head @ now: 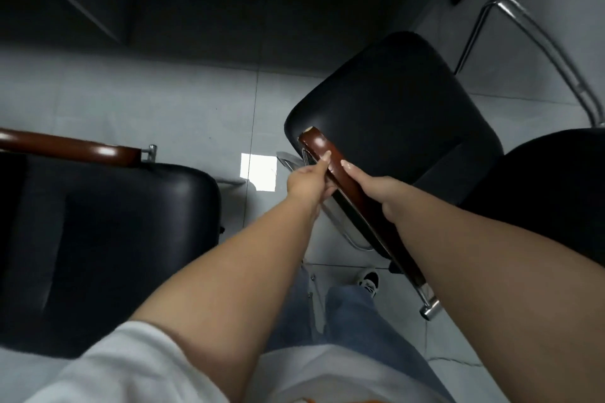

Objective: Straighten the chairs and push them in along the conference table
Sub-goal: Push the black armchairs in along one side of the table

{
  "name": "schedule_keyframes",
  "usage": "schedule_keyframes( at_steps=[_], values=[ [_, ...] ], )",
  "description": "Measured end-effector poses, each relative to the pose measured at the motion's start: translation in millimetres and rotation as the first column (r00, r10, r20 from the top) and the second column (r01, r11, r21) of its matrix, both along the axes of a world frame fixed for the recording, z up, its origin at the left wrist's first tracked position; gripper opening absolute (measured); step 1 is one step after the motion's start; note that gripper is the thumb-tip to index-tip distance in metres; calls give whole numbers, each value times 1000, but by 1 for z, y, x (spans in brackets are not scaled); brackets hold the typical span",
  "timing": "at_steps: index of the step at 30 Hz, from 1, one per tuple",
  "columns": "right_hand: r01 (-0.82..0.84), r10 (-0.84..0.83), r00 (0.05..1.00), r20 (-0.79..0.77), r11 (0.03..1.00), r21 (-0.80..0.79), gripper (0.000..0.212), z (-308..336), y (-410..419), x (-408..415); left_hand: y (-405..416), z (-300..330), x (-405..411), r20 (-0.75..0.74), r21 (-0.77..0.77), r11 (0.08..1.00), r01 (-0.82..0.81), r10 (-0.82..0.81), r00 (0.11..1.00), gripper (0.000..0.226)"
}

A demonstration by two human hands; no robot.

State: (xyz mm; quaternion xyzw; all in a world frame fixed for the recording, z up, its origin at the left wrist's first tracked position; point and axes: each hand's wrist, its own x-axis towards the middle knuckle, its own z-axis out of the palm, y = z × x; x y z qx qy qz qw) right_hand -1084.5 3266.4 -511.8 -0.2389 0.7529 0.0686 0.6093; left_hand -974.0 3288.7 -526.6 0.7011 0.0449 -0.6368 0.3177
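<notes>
Pale grey tiled floor (183, 114) with a bright square light patch (258, 172) is seen at centre frame, bounded along the top by the dark underside of the conference table (196, 10). A black padded chair with chrome frame (393, 108), turned askew at centre right, is flanked by a second black chair with brown wooden armrest (98, 239) at lower left and a third dark seat (556, 193) at the right edge. The askew chair's glossy brown wooden armrest (353, 193) is gripped by the left hand (307, 181) near its front end and by the right hand (379, 188) just behind, fingers curled round it, both forearms outstretched.
</notes>
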Motion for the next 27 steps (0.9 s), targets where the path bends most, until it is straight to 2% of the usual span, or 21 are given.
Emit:
schedule_keyframes(
  at_steps=[5,9,13,17,19,22,27],
  values=[
    [98,-95,991,95,995,-29,80,9,-53,59,-72,12,52,106,-28,997,74,-71,992,32],
    [174,-163,956,245,984,-23,63,-1,-74,94,-115,4,92,121,-52,996,68,-62,991,25],
    [234,-215,942,257,971,-43,65,-28,-68,119,-117,-18,125,107,-68,994,89,-81,991,26],
    [232,-207,938,277,971,-62,40,-32,-65,120,-103,-32,139,61,-132,980,152,-145,987,22],
    [216,-183,948,260,970,-107,36,-31,-57,116,-92,-34,135,36,-169,971,171,-167,985,24],
    [132,-110,976,186,985,-114,48,-31,-35,111,-67,-33,129,12,-150,965,213,-214,977,41],
    [89,-86,993,76,996,-28,97,-27,4,92,-21,-28,118,-64,-72,977,199,-204,977,33]
  ],
)
